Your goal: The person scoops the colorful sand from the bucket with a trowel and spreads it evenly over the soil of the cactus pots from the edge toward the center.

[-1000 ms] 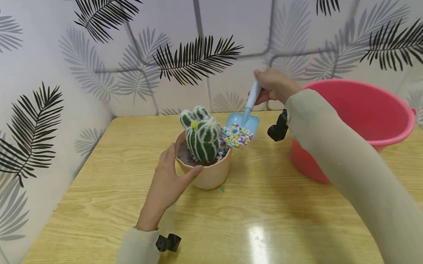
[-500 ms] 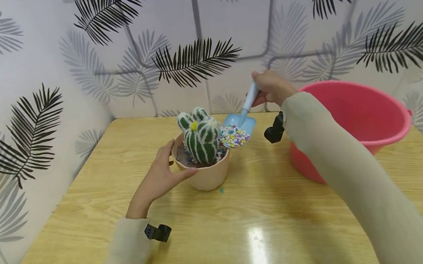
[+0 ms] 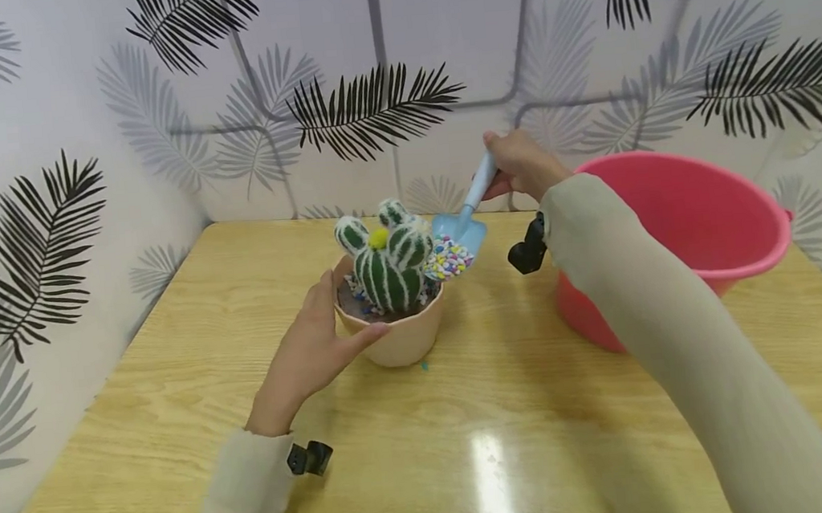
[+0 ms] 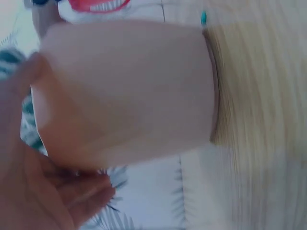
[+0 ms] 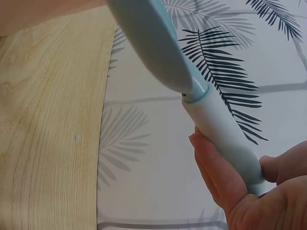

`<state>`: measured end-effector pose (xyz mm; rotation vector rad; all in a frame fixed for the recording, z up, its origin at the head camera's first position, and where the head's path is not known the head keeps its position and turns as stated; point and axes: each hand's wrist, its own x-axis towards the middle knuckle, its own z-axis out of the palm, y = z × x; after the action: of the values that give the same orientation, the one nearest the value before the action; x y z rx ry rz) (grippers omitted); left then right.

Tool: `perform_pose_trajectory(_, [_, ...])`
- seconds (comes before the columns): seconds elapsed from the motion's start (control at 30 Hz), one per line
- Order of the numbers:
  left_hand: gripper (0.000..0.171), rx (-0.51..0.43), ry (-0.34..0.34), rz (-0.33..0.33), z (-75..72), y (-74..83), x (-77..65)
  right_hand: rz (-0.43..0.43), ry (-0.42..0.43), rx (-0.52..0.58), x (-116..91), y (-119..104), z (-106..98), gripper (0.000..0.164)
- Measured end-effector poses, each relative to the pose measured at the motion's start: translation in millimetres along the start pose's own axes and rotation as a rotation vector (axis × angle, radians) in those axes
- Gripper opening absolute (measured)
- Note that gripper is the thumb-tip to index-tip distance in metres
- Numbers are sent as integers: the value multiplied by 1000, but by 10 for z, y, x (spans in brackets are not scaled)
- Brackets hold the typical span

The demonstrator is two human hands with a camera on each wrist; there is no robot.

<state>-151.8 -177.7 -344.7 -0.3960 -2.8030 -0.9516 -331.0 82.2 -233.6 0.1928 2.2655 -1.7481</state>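
Note:
A cream flower pot (image 3: 406,339) stands on the wooden table, holding a knitted-looking green and white cactus (image 3: 387,281) with a yellow flower. My left hand (image 3: 308,351) grips the pot's left side, thumb at the front rim. The pot's smooth wall (image 4: 129,91) fills much of the left wrist view. Behind and to the right, my right hand (image 3: 525,165) holds a small blue shovel (image 3: 464,232) by its pale handle. Its blade slopes down to the pot's right rim, loaded with multicoloured pebbles (image 3: 449,258). More pebbles lie on the grey soil around the cactus.
A large pink bucket (image 3: 593,315) stands right of the pot, partly behind my right forearm. One tiny teal pebble (image 3: 424,366) lies on the table (image 3: 368,453) just in front of the pot. A leaf-patterned wall (image 3: 245,173) borders the table at the back and left.
The shovel has moved slightly left, closer over the pot's right rim. The pot has turned, and pebbles now show left of the cactus. My left hand has stayed on the pot.

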Motion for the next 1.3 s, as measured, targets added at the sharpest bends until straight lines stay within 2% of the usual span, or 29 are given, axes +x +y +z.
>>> perform_pose_trajectory(0.2, [88,42,17,-13,-34,175,-80,-7,16,13,-29,-62,-23,55])
perform_pose_trajectory(0.43, [87,-37,-30,63,-111,89,32,-17,13,36,-36,-36,-28,55])
perform_pose_trajectory(0.5, [88,-44,-39,54,-92,67,36,-29,6,38,-28,-21,-25,54])
perform_pose_trajectory(0.6, [88,-19,1,-5,-31,109,-8,-39,2,48,-13,-5,-18,53])
perform_pose_trajectory(0.73, [90,40,78,-113,53,261,-82,-49,2,60,4,12,-3,53])
perform_pose_trajectory(0.87, [91,47,94,-160,56,326,-114,-65,-8,65,0,28,12,52])
perform_pose_trajectory(1.0, [91,-8,53,-117,-30,232,-88,-95,-11,67,-1,38,19,52])
perform_pose_trajectory(1.13, [95,-59,-17,-64,-78,132,-27,-104,0,68,-3,47,6,48])
perform_pose_trajectory(1.2, [96,-61,-32,-61,-75,125,-5,-106,-4,64,-4,50,-13,48])
perform_pose_trajectory(1.3, [97,-47,-16,-83,-49,151,-2,-115,-5,62,-6,50,-30,48])
